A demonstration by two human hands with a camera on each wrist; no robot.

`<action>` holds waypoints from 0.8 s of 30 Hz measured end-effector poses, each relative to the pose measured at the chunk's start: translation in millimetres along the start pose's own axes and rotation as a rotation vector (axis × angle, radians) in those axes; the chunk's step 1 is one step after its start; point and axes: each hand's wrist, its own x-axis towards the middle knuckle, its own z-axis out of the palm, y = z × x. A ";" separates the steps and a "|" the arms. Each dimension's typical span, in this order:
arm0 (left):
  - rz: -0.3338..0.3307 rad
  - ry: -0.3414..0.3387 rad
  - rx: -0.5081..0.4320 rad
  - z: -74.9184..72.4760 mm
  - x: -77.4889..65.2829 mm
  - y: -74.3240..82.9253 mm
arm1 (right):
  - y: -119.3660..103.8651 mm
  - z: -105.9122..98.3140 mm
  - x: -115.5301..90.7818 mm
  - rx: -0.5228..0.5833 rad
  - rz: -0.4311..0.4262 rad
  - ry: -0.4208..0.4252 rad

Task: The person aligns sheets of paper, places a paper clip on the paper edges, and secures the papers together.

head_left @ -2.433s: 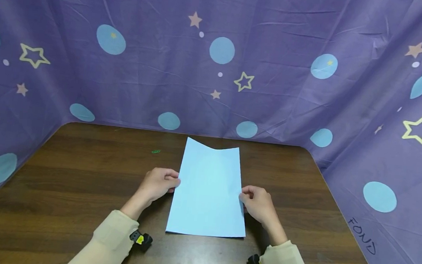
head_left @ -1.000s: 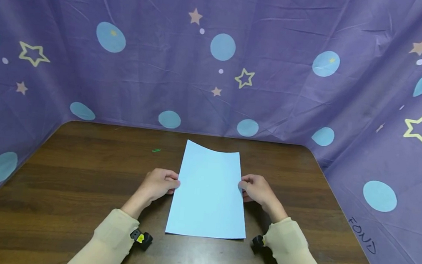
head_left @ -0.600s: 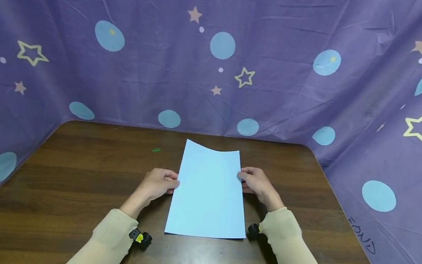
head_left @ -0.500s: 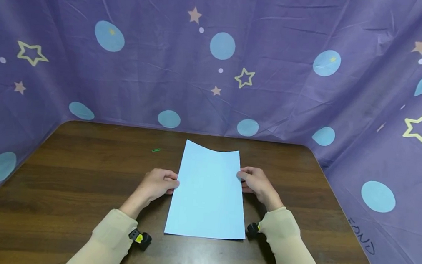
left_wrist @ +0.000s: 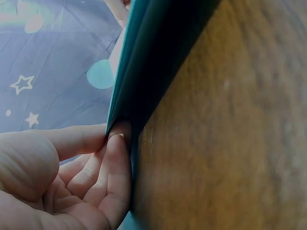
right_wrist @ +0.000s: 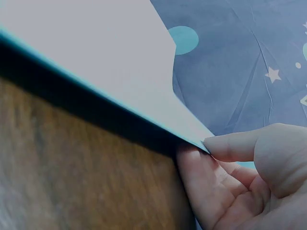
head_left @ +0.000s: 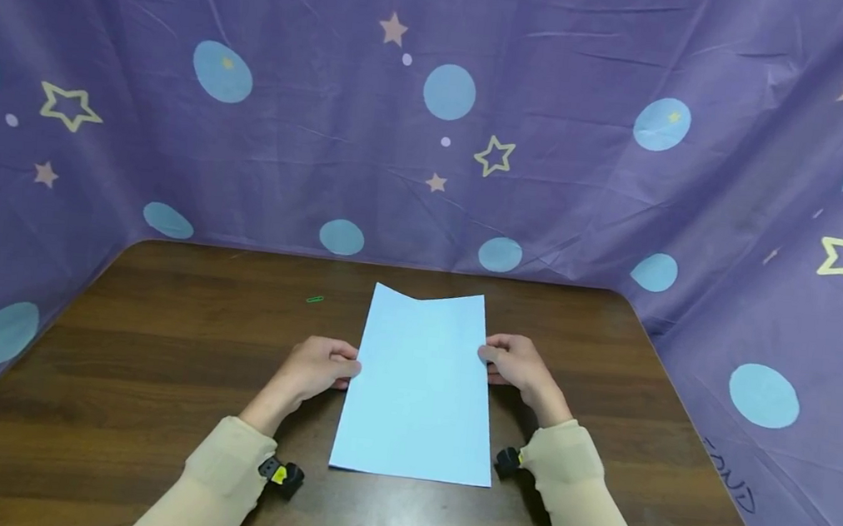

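Observation:
A light blue sheet of paper [head_left: 418, 388] is held between both hands at the middle of the table, its far edge dipping in the middle. The left hand [head_left: 313, 368] pinches its left edge between thumb and fingers. On the opposite edge, slightly farther from the person, the right hand [head_left: 521, 368] pinches the sheet the same way. In the left wrist view the left thumb lies on the paper [left_wrist: 125, 62] and the fingers are behind it. The right wrist view has the paper [right_wrist: 105, 52] raised off the wood, with a dark gap beneath.
A small green paper clip [head_left: 315, 299] lies on the brown wooden table [head_left: 180, 359], left of the sheet's far end. A purple curtain [head_left: 291, 118] with stars and blue dots hangs behind and along both sides.
The right hand has slid farther up the right edge, away from the person. The paper's far right corner has risen slightly and its dip has shifted left. The left hand stays put.

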 end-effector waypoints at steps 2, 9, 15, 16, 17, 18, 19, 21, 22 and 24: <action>-0.001 -0.010 0.003 -0.3 0.0 1.3 | 1.0 -1.2 -0.4 0.005 -0.004 -0.004; -0.020 -0.045 0.006 -0.9 1.0 1.9 | 4.6 -2.3 -2.0 0.006 -0.022 -0.028; -0.022 -0.057 -0.012 -0.9 2.6 1.0 | 5.8 -2.8 -1.6 0.042 -0.005 -0.045; -0.019 -0.058 -0.011 -0.9 2.8 0.8 | 5.9 -3.1 -1.5 0.046 -0.006 -0.048; -0.018 -0.059 -0.009 -0.9 3.0 0.6 | 6.1 -3.2 -1.3 0.049 -0.005 -0.048; -0.015 -0.061 -0.007 -1.0 3.1 0.2 | 6.0 -3.2 -1.1 0.054 -0.001 -0.047; -0.013 -0.062 -0.006 -1.1 3.2 0.1 | 6.2 -3.1 -0.5 0.060 0.002 -0.047; -0.006 -0.061 -0.002 -1.3 3.2 -0.3 | 6.4 -3.1 0.4 0.064 0.004 -0.045; -0.001 -0.060 0.000 -1.4 3.4 -0.7 | 6.5 -3.0 1.1 0.066 0.006 -0.044; 0.010 -0.056 0.004 -1.6 3.7 -1.0 | 6.4 -2.5 2.0 0.071 0.013 -0.038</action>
